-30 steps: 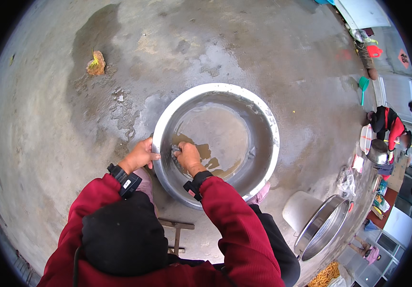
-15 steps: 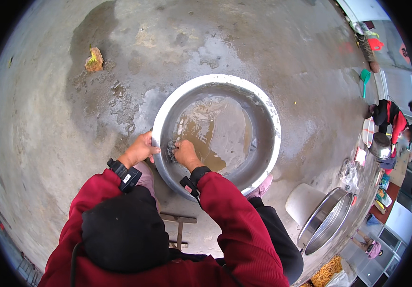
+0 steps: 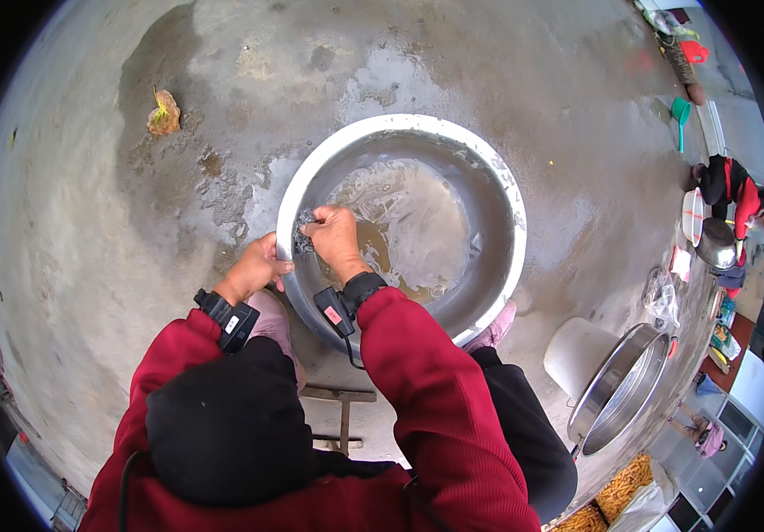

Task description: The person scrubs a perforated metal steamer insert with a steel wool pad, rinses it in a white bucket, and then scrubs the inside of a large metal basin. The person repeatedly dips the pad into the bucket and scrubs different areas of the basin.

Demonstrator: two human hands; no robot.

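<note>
A wide metal basin [image 3: 499,253] stands on the concrete before me, with shallow murky water [image 3: 413,208] in its bottom. My left hand [image 3: 256,268] is closed on the basin's left rim, thumb over the edge. Inside the basin, my right hand [image 3: 335,236] presses a grey steel wool scrubber [image 3: 303,232] against the left inner wall, just under the rim. The fingers of the right hand are bent around the scrubber and partly hide it.
Wet patches and a dry leaf [image 3: 164,113] mark the concrete. To the right stand a pale bucket [image 3: 572,355] and a large metal sieve-like ring [image 3: 617,381]. Far right, a person in red and black [image 3: 736,197] bends beside a metal pot [image 3: 717,244]; a green ladle [image 3: 681,115] lies beyond.
My right hand has moved up along the inner left wall with the scrubber, away from me. My left hand still holds the rim. The water's surface has shifted.
</note>
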